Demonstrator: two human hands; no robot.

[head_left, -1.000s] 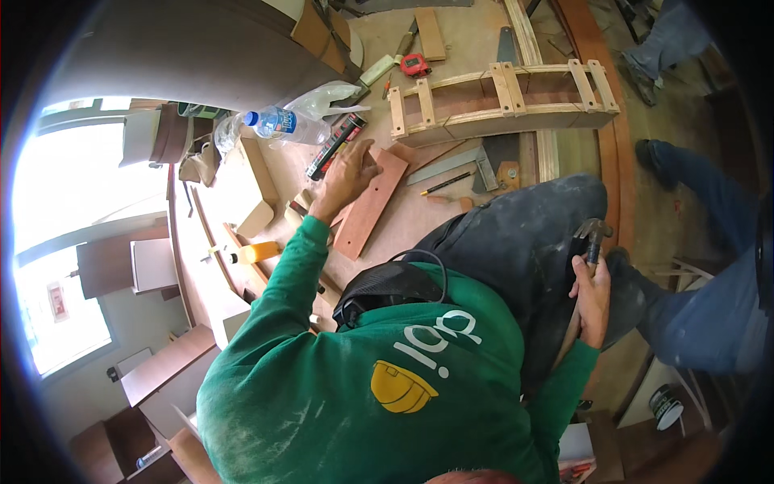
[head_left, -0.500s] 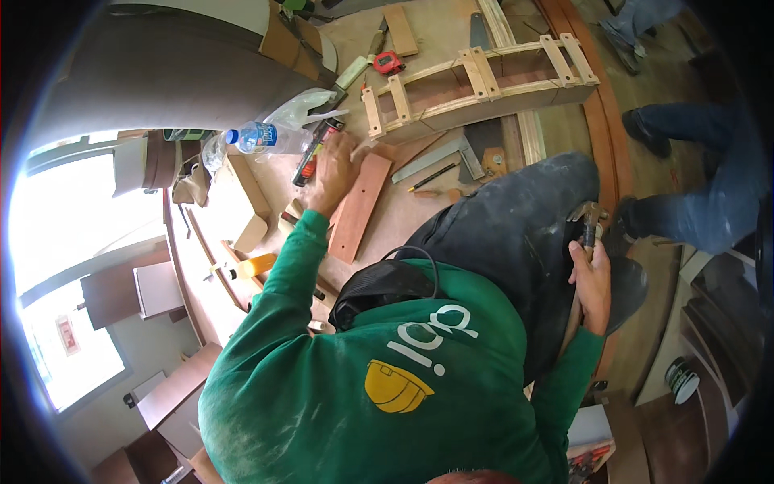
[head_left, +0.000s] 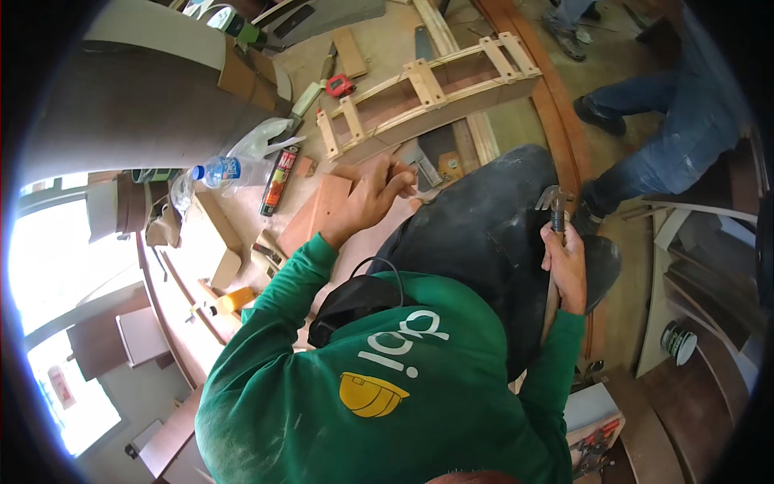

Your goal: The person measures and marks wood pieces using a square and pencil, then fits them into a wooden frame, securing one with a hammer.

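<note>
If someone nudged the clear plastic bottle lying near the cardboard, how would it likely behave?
The bottle lies on its side, so a sideways nudge would probably set it rolling. It looks like thin clear plastic, so likely light and easily dented when squeezed; how full it is cannot be told. A tube lies close beside it and might stop the roll.

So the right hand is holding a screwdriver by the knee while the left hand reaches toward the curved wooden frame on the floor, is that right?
Not quite. The right hand grips a hammer, not a screwdriver; its metal head shows above the fist in the head view. The rest holds: it is by the dark-trousered knee, and the left hand reaches toward the curved wooden frame on the floor.
</note>
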